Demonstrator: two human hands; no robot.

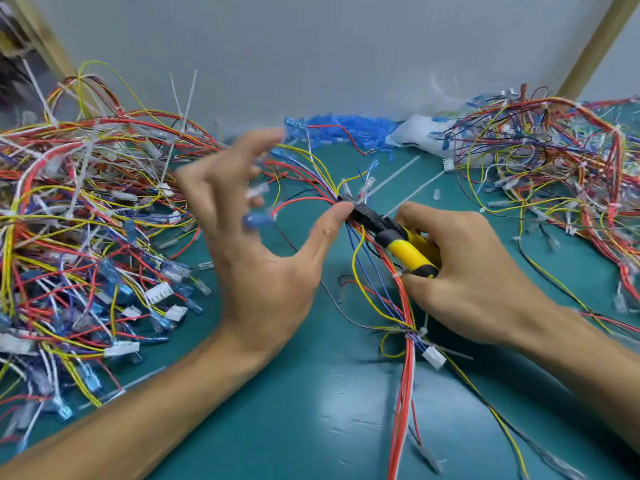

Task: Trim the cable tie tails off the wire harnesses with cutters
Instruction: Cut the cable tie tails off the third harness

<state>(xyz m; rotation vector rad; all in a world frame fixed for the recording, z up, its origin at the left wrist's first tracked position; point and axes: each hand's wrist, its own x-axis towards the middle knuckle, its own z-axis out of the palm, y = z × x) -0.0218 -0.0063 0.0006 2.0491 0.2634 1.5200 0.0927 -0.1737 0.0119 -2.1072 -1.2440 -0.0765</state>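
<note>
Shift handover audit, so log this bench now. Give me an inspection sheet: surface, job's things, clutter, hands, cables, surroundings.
Surface: teal mat.
Job's things: yellow-handled cutters, nose at the harness bundle; white tie tails stick out there, uncut.
Clutter: blue sleeves heaped at the back, white bag beside them.
Hands: right hand grips the cutters; left hand open, thumb at the bundle.
Cables: left harness pile and right harness pile, tangled.
Surroundings: grey wall, wooden post.

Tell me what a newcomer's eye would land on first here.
First, the yellow-handled cutters at centre, gripped by the right hand, their black head at a wire harness where white cable tie tails stick out. The left hand hovers beside them, fingers spread, thumb at the cutter head. A left wire heap and a right wire heap, tangled red, yellow and blue, flank them on the green mat.
</note>
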